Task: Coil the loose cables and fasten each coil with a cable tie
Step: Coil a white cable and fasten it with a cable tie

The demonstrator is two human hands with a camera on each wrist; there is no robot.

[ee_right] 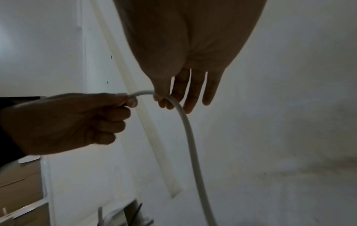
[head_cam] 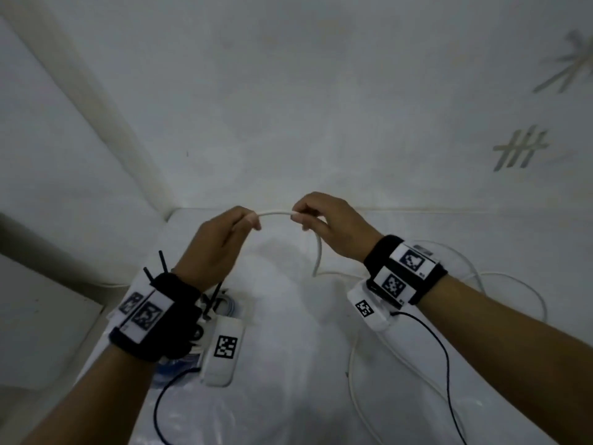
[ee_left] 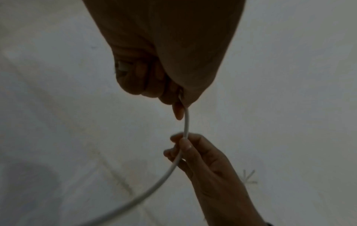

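Note:
A white cable (head_cam: 276,213) arches between my two raised hands above the white table (head_cam: 288,364). My left hand (head_cam: 252,220) grips one end in curled fingers, seen at the left of the right wrist view as left hand (ee_right: 127,99). About a hand's width to the right, my right hand (head_cam: 298,218) pinches the cable between thumb and forefinger, its other fingers (ee_right: 193,91) straight. From that pinch the white cable (ee_right: 190,137) drops to the table and trails off in loose loops (head_cam: 500,277) on the right. Black cable ties (head_cam: 162,263) poke out beside my left wrist.
A bluish coiled bundle (head_cam: 179,364) lies under my left wrist, partly hidden. Thin black wires (head_cam: 446,364) run from the wrist cameras. A white wall with a conduit strip (head_cam: 128,123) stands close behind the table; the table's left edge (head_cam: 93,322) is near my left forearm.

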